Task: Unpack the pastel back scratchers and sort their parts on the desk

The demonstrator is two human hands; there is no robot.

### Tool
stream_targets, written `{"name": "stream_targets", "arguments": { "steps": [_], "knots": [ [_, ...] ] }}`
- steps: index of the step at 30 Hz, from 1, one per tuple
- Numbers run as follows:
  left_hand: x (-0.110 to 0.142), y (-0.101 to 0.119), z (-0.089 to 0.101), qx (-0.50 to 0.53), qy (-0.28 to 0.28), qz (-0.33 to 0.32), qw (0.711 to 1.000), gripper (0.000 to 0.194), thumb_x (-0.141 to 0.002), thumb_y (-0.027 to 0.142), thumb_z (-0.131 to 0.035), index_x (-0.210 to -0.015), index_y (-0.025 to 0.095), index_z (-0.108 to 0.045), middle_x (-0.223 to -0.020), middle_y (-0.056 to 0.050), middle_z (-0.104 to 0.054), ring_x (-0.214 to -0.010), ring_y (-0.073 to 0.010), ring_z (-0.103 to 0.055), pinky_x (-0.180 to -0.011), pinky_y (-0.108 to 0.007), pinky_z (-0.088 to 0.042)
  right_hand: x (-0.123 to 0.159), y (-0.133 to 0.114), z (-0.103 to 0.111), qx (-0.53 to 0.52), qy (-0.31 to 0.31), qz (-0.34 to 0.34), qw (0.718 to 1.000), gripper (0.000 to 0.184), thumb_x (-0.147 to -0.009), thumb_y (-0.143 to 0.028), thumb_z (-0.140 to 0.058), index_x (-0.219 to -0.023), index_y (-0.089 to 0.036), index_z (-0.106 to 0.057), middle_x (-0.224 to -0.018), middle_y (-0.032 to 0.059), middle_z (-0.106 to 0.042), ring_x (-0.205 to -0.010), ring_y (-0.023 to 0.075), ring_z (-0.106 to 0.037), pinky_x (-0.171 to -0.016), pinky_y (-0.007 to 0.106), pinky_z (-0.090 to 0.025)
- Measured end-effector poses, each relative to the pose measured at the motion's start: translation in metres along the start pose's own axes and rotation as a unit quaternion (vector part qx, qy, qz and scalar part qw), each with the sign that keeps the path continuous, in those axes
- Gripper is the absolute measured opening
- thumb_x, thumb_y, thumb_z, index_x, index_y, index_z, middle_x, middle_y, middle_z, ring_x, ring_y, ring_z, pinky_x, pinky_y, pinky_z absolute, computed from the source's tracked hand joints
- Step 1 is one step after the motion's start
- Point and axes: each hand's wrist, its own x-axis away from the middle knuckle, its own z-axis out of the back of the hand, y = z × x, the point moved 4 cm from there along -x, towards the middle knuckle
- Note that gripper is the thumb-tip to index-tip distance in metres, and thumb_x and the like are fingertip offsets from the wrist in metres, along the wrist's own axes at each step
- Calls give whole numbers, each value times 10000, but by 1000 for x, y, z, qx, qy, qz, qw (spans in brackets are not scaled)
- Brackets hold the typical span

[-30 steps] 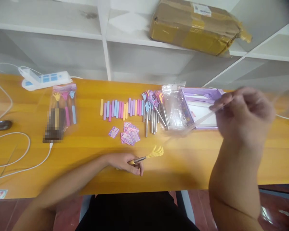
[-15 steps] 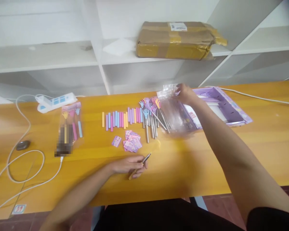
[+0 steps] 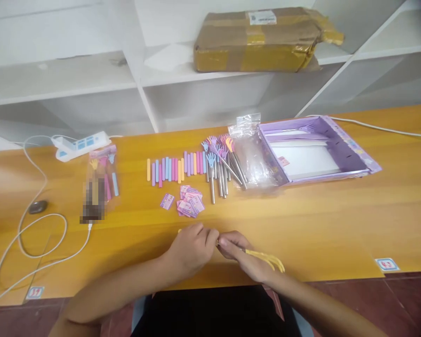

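Note:
Over the table's near side, my left hand [image 3: 196,245] and my right hand [image 3: 240,252] meet, both closed on one back scratcher. Its yellow hand-shaped head [image 3: 266,258] sticks out to the right of my right hand. A bit of yellow shows at the far left of my left hand; the middle is hidden by my fingers. Beyond them lies a pile of small pink and purple cards [image 3: 190,202], with a single card [image 3: 167,201] beside it. Colored handle sleeves [image 3: 171,169] lie in a row. Several back scratchers [image 3: 217,173] with metal rods are heaped to their right.
Clear plastic bags [image 3: 254,164] lie against a purple tray [image 3: 284,179]. At left are a packed bag of scratchers [image 3: 114,180], a power strip [image 3: 91,142], a white cable [image 3: 63,250] and a black mouse [image 3: 38,207]. A taped carton [image 3: 252,47] sits on the shelf behind.
My right hand has come back from the plastic bags to the near side and closed on the back scratcher beside my left hand. The view has shifted slightly.

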Motion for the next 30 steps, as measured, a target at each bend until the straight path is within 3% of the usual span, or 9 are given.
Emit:
{"name": "stream_targets", "arguments": {
  "steps": [3,8,16,23,30],
  "knots": [
    [-3,1,4,-94,95,8,991,257,-994,68,-564,-790,220,-525,-633,16,-514,-595,-190,-514,-541,-345,-350,-5,13,-10,-179,59,-42,981,701,-965,-737,-668,-644,-243,-287,-597,-96,-167,-539,80,-119,-510,291,-99],
    [-1,-12,1,-145,96,20,985,272,-939,29,-601,-751,216,-540,-608,25,-520,-551,-171,-531,-491,-337,-308,-10,14,-28,-348,22,-105,931,745,-918,-644,-781,-618,-236,-234,-577,-109,-175,-480,44,-111,-466,260,-65],
    [8,-29,-14,-151,52,-3,987,330,-936,-6,-613,-699,209,-536,-559,17,-534,-486,-169,-562,-460,-324,-260,-16,18,-37,-363,66,-81,926,719,-886,-623,-815,-616,-236,-273,-560,-119,-192,-477,34,-125,-473,260,-71],
    [20,-35,-7,-136,29,-23,990,356,-952,-26,-596,-703,214,-515,-564,23,-553,-472,-162,-563,-455,-318,-257,-13,11,-48,-337,94,-64,935,706,-883,-651,-794,-599,-234,-298,-552,-113,-211,-471,35,-130,-478,278,-70],
    [33,-43,-2,-136,15,-24,990,358,-961,-42,-564,-716,217,-526,-567,29,-548,-474,-161,-567,-465,-327,-310,-16,12,-60,-368,84,-73,923,701,-889,-621,-794,-597,-238,-284,-547,-118,-204,-458,29,-134,-474,278,-70]
  ]
}}
